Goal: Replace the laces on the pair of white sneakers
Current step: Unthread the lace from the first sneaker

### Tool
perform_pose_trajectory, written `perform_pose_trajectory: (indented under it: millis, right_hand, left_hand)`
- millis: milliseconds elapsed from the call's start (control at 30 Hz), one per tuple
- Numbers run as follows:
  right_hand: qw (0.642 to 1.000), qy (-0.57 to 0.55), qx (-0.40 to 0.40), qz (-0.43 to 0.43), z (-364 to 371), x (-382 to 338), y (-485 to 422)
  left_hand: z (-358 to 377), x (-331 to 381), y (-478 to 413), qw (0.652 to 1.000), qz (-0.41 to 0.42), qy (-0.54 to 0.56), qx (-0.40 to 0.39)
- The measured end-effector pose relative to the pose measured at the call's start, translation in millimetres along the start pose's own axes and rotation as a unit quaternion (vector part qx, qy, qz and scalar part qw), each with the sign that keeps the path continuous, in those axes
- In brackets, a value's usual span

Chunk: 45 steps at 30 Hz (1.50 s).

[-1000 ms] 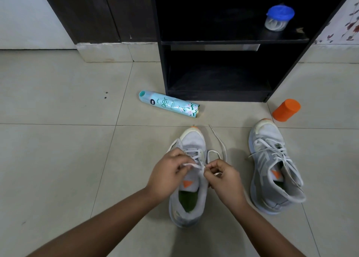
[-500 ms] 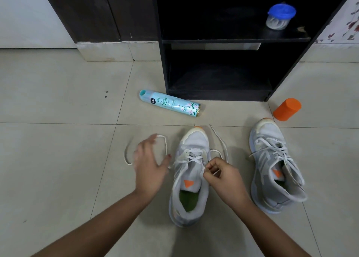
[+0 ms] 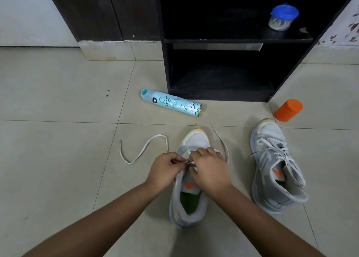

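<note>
A pale beige tiled floor (image 3: 58, 101) fills most of the frame. A black open wooden shelf unit (image 3: 165, 68) is seen at the upper centre and upper right.

Two white-and-grey mesh sneakers with orange toe tips are set on the floor, toes pointed up the frame. The fully laced sneaker (image 3: 272, 159) stands at the right. The partly laced sneaker (image 3: 196, 140) lies at lower centre, well apart from it.

The left hand (image 3: 165, 171) and the right hand (image 3: 210, 171) are brought together over the eyelet area of the central sneaker. The left fingers are curled, and a flat white shoelace (image 3: 143, 150) is pinched between thumb and fingertips at the sneaker's left edge. The right fingers are curled over the tongue, and the same lace is pinched at the thumb. One loose end is looped on the floor left of the shoe; the other runs along the shoe's right side.

A pale turquoise aerosol can with a flower print (image 3: 172, 103) lies on its side above the central sneaker. An orange plastic cylinder (image 3: 288, 110) is tilted just above the right sneaker's toe. A clear jar with a blue lid (image 3: 282, 17) is placed on the upper shelf.
</note>
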State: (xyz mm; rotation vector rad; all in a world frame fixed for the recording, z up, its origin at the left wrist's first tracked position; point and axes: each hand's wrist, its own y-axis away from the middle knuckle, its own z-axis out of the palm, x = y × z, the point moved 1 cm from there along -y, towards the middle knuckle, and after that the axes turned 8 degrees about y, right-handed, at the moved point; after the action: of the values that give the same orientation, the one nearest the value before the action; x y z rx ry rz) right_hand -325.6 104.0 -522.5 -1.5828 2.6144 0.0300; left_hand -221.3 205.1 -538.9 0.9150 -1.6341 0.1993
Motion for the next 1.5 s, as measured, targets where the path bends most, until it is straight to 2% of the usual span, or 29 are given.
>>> perform_pose_trajectory:
  millis: [100, 167, 200, 267, 300, 333, 367, 400, 467, 500, 567, 633, 733, 800, 867, 933, 1000, 1067, 1100, 1200, 1267, 1400, 1500]
  right_hand:
    - [0.999, 0.016, 0.021, -0.022, 3, -2, -3]
    - [0.998, -0.052, 0.034, 0.013, 5, 7, -4]
    - [0.991, -0.112, 0.03, 0.061, 6, 15, -4]
    - [0.941, -0.275, 0.016, 0.197, 8, 38, -5]
    - [0.907, -0.337, 0.011, 0.252, 12, 50, -5]
    - [0.888, -0.363, -0.004, 0.282, 14, 59, -3]
    - [0.893, -0.346, -0.02, 0.287, 16, 62, -1]
    - [0.916, -0.3, -0.02, 0.267, 15, 61, 0]
    - [0.967, -0.197, 0.028, 0.159, 12, 47, 1]
    - [0.981, -0.158, 0.057, 0.097, 8, 36, 0]
    - [0.995, -0.072, 0.075, 0.0, 2, 13, -3]
    - [0.998, -0.01, 0.058, -0.032, 4, 2, -6]
    - [0.999, 0.019, 0.034, -0.015, 11, 6, -7]
    - [0.999, -0.013, 0.037, 0.009, 14, 14, -6]
    - [0.987, -0.117, 0.032, 0.106, 10, 32, -8]
    - [0.947, -0.207, 0.054, 0.238, 5, 62, -9]
    - [0.94, -0.183, 0.048, 0.284, 2, 88, -7]
    - [0.958, -0.103, 0.014, 0.269, 1, 88, -6]
    - [0.969, -0.082, 0.023, 0.232, 0, 79, -7]
    - [0.994, -0.067, 0.057, 0.062, -5, 31, -8]
    - [0.998, -0.036, 0.047, -0.015, -4, 5, -7]
    - [1.0, 0.016, 0.012, -0.011, 5, 5, -8]
    - [0.995, -0.05, 0.011, 0.083, 6, 27, -12]
  left_hand:
    - [0, -1, 1, 0.999, -0.027, 0.043, 0.0]
    - [0, -3, 1, 0.997, -0.042, 0.062, 0.006]
    - [-1, -4, 1, 0.996, -0.047, 0.07, 0.009]
    - [-2, -6, 1, 0.995, -0.051, 0.084, 0.012]
    - [-2, -6, 2, 0.994, -0.052, 0.093, 0.011]
    - [-1, -6, 2, 0.993, -0.054, 0.102, 0.01]
    - [-1, -6, 3, 0.993, -0.054, 0.107, 0.009]
    - [-1, -6, 3, 0.993, -0.052, 0.106, 0.008]
    - [0, -6, 2, 0.994, -0.049, 0.102, 0.005]
    - [0, -6, 2, 0.993, -0.048, 0.103, 0.004]
    - [1, -7, 3, 0.994, -0.046, 0.1, 0.005]
    - [0, -8, 3, 0.995, -0.045, 0.092, 0.006]
    - [0, -8, 3, 0.992, -0.054, 0.113, 0.001]
    - [0, -8, 4, 0.99, -0.063, 0.124, 0.002]
    - [0, -8, 5, 0.988, -0.073, 0.139, 0.001]
    - [-2, -8, 6, 0.987, -0.075, 0.141, -0.002]
    - [-4, -10, 6, 0.988, -0.075, 0.137, -0.004]
    - [-4, -11, 7, 0.988, -0.072, 0.137, -0.003]
    - [-4, -11, 7, 0.988, -0.071, 0.136, -0.003]
    - [-3, -9, 9, 0.99, -0.058, 0.131, -0.001]
    - [-3, -8, 10, 0.991, -0.045, 0.122, -0.001]
    - [-5, -10, 11, 0.993, -0.037, 0.116, 0.0]
    - [-5, -11, 11, 0.992, -0.039, 0.118, -0.003]
